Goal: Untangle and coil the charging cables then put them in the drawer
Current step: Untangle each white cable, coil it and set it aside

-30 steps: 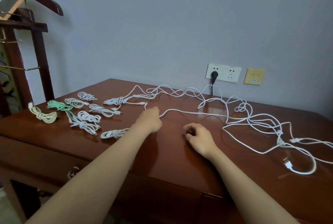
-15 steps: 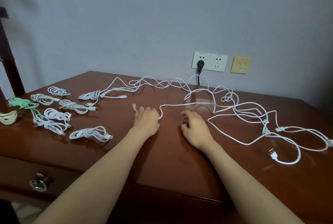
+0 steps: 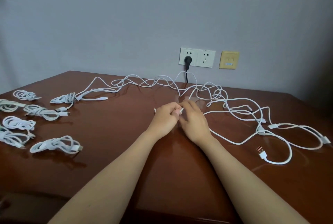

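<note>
A tangle of white charging cables [image 3: 221,97] sprawls over the back and right of the brown wooden desk [image 3: 115,151]. My left hand [image 3: 166,117] and my right hand [image 3: 193,121] meet at the desk's middle. Both pinch the end of one white cable [image 3: 181,110] that runs off to the tangle. Several coiled white cables lie at the left, among them one bundle [image 3: 54,144] near the front and another [image 3: 63,98] still joined to the loose cables. A loose USB plug [image 3: 261,151] lies at the right.
A wall socket [image 3: 197,59] with a black plug [image 3: 188,59] and a yellow wall plate [image 3: 229,59] sit behind the desk. The desk's front edge runs below my forearms. The drawer is out of view.
My hands, apart on the desk before, have come together on the cable end. The view has shifted right, so the wooden stand at the left is gone.
</note>
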`<state>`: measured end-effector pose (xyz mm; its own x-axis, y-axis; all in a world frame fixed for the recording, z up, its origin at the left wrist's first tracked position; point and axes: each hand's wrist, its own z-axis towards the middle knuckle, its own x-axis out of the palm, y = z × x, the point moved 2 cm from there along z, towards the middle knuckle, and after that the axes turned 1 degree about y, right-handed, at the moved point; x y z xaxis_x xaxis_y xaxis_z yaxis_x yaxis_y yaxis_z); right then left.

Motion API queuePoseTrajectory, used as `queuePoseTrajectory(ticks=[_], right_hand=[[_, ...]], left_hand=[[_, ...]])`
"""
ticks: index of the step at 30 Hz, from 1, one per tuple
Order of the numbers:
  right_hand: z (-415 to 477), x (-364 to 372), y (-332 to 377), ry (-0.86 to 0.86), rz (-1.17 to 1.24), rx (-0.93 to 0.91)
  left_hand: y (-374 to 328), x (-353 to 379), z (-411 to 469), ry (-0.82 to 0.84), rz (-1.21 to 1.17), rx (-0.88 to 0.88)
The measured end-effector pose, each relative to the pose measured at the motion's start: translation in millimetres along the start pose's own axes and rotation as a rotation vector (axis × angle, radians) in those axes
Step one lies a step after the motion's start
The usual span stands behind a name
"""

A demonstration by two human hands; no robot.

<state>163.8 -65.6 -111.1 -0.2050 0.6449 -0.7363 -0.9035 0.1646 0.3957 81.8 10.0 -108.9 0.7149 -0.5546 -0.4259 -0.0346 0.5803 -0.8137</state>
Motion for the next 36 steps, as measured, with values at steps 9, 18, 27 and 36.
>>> queuePoseTrajectory(ticks=[9, 18, 27, 36], right_hand=[[16.5, -2.9, -26.6, -0.123, 0.471, 0.332], [20.1, -6.2, -26.7, 0.089, -0.209, 0.174], [15.4, -5.0, -14.6, -0.073, -0.114, 0.025], [14.1, -6.1, -8.5, 0.011, -0.141, 0.002]], left_hand=[[0.2, 5.0, 27.2, -0.006, -1.329, -0.412], [11.7, -3.4, 32.7, 0.063, -1.395, -0.458], [14.1, 10.8, 39.0, 0.085, -1.140, -0.510], [10.4, 19.9, 37.1, 0.130, -0.809, -0.419]])
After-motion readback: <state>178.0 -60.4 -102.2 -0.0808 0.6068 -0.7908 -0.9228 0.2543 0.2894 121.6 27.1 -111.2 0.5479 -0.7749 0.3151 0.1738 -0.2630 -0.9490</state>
